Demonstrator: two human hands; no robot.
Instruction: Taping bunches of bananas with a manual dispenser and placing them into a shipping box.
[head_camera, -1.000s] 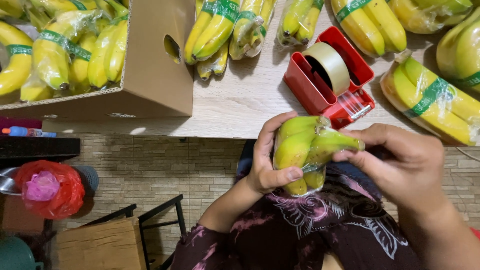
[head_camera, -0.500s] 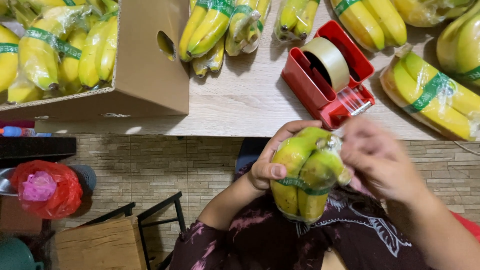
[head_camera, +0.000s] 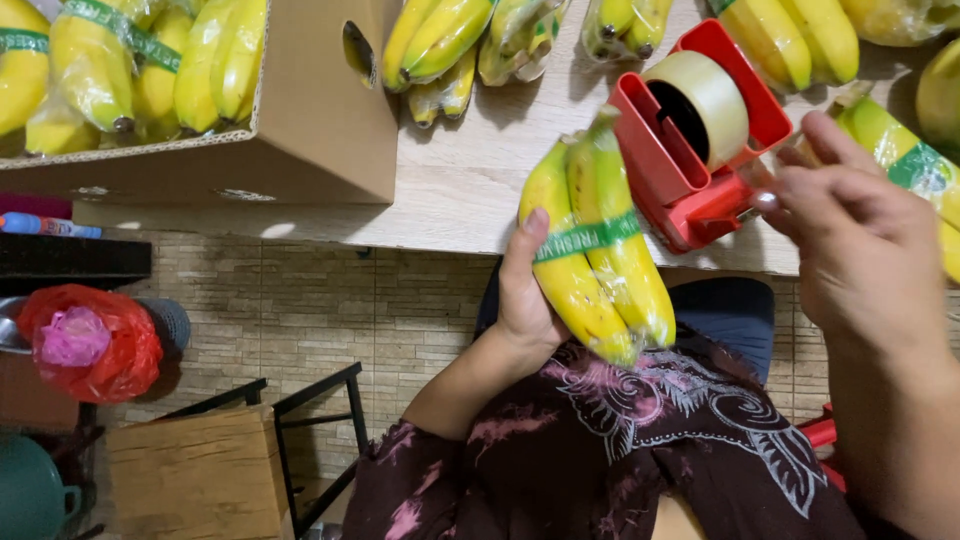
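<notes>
Left hand (head_camera: 525, 300) grips a bagged banana bunch (head_camera: 597, 250) around its middle, held upright over the lap just below the bench (head_camera: 460, 190) edge, bag neck near the red tape dispenser (head_camera: 695, 150) for sealing. Right hand (head_camera: 860, 240) half-open, fingertips at dispenser's cutter, apparently pinching tape. Box (head_camera: 300, 130) of bananas sits left.

right forearm cut off at frame edge, left hand's (head_camera: 525, 300) fingers hidden behind banana bunch (head_camera: 597, 255)

Bare table (head_camera: 470, 190) between cardboard box (head_camera: 320, 130) and tape dispenser (head_camera: 700, 150) (bananas (head_camera: 440, 40) behind).
</notes>
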